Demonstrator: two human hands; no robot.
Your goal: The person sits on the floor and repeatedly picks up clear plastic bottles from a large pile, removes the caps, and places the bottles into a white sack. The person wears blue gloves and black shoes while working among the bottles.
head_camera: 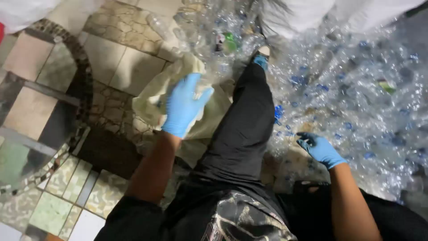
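We have our left hand point(185, 107), in a blue glove, closed on the mouth of a pale cloth sack point(154, 96) that lies slumped on the floor just left of our outstretched leg point(247, 129); the fingers are clenched into a fold of the fabric, and something clear seems to be tucked under the palm, though we cannot tell what. We judge the sack soft, limp and light, with no shape of its own, so it is best gripped at the bunched rim, where the hand already has it, and held wide with a firm pinch because the glove may slide on the cloth. Our right hand point(318, 148), also gloved in blue, reaches down on the other side of the leg to the near edge of a heap of clear plastic bottles point(356, 89); its fingers are curled loosely and touch the heap, but we cannot tell whether they grasp anything. We expect the bottles to be very light, thin-walled, easily crushed and slick, best taken by the neck or the blue cap. The heap spreads to the right of the leg and beyond the foot, with a green bottle point(230, 42) lying past it. To the left of the sack the floor point(129, 67) is of worn tiles, plain and cracked-pattern, with dark joints. White sacking point(303, 13) shows behind the heap at the top.
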